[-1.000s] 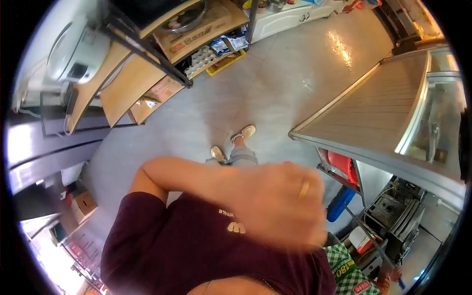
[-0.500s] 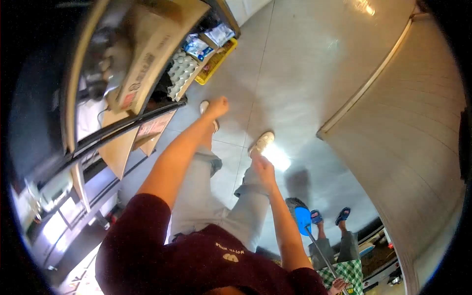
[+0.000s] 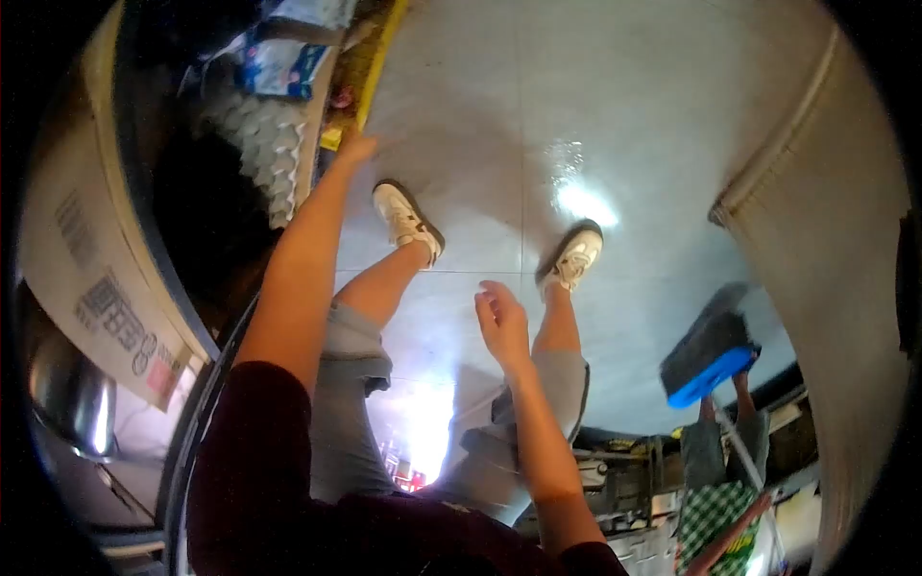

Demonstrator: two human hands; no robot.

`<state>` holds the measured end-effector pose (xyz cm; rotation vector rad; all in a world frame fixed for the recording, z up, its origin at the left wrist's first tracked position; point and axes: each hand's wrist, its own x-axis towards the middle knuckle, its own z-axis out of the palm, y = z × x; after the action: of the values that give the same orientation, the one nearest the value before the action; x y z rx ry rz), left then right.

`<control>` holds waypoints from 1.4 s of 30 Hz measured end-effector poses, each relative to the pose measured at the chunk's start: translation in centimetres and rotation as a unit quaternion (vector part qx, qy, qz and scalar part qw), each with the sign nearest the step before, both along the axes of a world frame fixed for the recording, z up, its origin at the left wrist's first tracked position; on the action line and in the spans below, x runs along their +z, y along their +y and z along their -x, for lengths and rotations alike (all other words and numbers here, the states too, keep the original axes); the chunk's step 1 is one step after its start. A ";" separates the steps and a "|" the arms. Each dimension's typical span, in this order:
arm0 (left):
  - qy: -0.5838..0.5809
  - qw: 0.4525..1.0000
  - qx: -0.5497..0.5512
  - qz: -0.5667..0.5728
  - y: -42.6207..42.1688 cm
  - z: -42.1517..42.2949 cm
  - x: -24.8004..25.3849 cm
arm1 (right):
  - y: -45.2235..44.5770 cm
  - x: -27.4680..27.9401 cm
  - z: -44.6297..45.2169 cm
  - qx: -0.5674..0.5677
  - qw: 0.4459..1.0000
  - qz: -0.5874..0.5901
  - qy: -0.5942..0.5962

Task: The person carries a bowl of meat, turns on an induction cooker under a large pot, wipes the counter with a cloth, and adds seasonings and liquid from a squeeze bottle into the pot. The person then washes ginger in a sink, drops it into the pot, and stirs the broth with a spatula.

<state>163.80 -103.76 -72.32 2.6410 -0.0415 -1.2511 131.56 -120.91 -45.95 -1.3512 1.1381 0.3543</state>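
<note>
My left hand (image 3: 357,149) is at the upper left, just in front of the yellow-rimmed tray (image 3: 373,67) in view. It is blurred and its fingers do not show clearly, so I cannot tell whether it touches the tray. Near it on the shelf are grey egg trays (image 3: 264,144) and a blue and white packet (image 3: 283,69). My right hand (image 3: 501,322) hangs over the floor between my legs. Its fingers are loosely bent and apart, with nothing in them.
A cardboard box (image 3: 115,298) lies at the left by a shiny metal pot (image 3: 72,398). At the lower right another person in a green checked apron (image 3: 715,523) holds a blue broom (image 3: 711,370). A pale curved panel (image 3: 816,250) borders the right side.
I have stepped forward, and the shelf and tray now appear nearer. My right hand's fingers have loosened. The broom shows larger and further right.
</note>
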 end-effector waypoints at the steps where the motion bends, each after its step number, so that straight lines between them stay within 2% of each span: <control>1: -0.009 1.000 -0.029 -0.008 -0.2 0.6 1.0 | 0.2 0.5 -0.4 -0.031 0.999 0.026 0.008; 5: 0.030 0.991 -0.124 -0.038 0.7 0.3 5.6 | 3.6 3.8 -0.2 -0.133 0.988 0.020 0.076; 8: 0.061 0.993 -0.104 0.009 1.7 -0.2 7.7 | 6.6 7.2 -2.7 -0.101 0.994 0.033 -0.020; 9: 0.021 0.990 -0.138 0.009 2.1 -0.3 7.5 | 7.6 7.5 -3.8 -0.076 0.994 0.049 -0.060; 10: -0.021 0.985 -0.173 0.007 2.7 -0.3 7.2 | 10.5 6.4 -3.6 -0.097 0.993 -0.009 -0.072; 11: -0.065 0.977 -0.202 0.003 3.8 0.1 6.5 | 13.1 4.9 -3.1 -0.111 0.988 -0.071 -0.085; 14: -0.062 0.967 -0.246 -0.015 12.2 4.5 2.0 | 17.3 4.0 -2.4 -0.025 0.993 -0.080 -0.086; 15: -0.086 0.960 -0.265 -0.005 12.5 2.8 -1.0 | 19.0 3.4 -1.3 0.033 0.994 -0.041 -0.099; 17: -0.145 0.938 -0.314 0.020 10.4 -2.8 -6.3 | 19.8 2.0 -0.9 -0.029 0.991 -0.031 -0.130; 18: -0.213 0.915 -0.342 0.020 6.7 -0.6 -2.5 | 19.3 1.9 -1.2 0.038 0.995 0.005 -0.090; 19: -0.204 0.920 -0.334 -0.009 4.7 0.4 0.9 | 19.0 2.2 -1.7 0.043 0.988 0.101 -0.113; 21: -0.176 0.933 -0.307 -0.064 3.4 3.1 5.0 | 17.9 3.9 -2.0 -0.027 0.990 0.043 -0.134; 22: -0.258 0.908 -0.328 -0.031 3.8 4.0 5.0 | 18.4 4.1 -1.6 -0.017 0.987 0.054 -0.149; 27: -0.202 0.938 -0.280 -0.021 5.6 7.3 2.5 | 21.3 2.9 -2.6 0.013 0.989 0.038 -0.139; 29: -0.186 0.929 -0.321 -0.011 4.6 10.9 5.1 | 21.4 2.4 -2.2 0.020 0.992 0.011 -0.125; 31: -0.211 0.912 -0.350 0.030 7.9 13.9 2.0 | 22.3 1.4 -1.0 0.036 0.993 0.039 -0.102; 32: -0.222 0.903 -0.365 0.049 8.3 14.9 2.4 | 22.5 1.2 -0.7 0.043 0.994 0.052 -0.090; 35: -0.161 0.913 -0.373 -0.034 9.5 15.9 3.6 | 22.7 0.9 0.1 0.076 0.995 0.026 -0.062; 38: 0.049 0.908 -0.396 -0.127 10.9 13.7 1.9 | 22.4 0.9 0.2 0.072 0.995 0.000 -0.061; 40: -0.041 0.984 -0.175 0.008 9.3 11.1 5.1 | 22.4 1.1 0.2 0.071 0.995 0.000 -0.071; 41: -0.086 0.992 -0.059 0.077 8.8 10.0 6.3 | 22.3 1.2 0.1 0.069 0.995 0.001 -0.075; 42: -0.167 0.982 -0.058 0.069 9.6 8.9 4.5 | 22.2 1.2 0.1 0.068 0.995 -0.005 -0.075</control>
<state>154.91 -94.12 -67.79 2.7265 -0.3268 -0.7874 131.44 -98.74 -44.70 -1.4250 0.9216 0.3500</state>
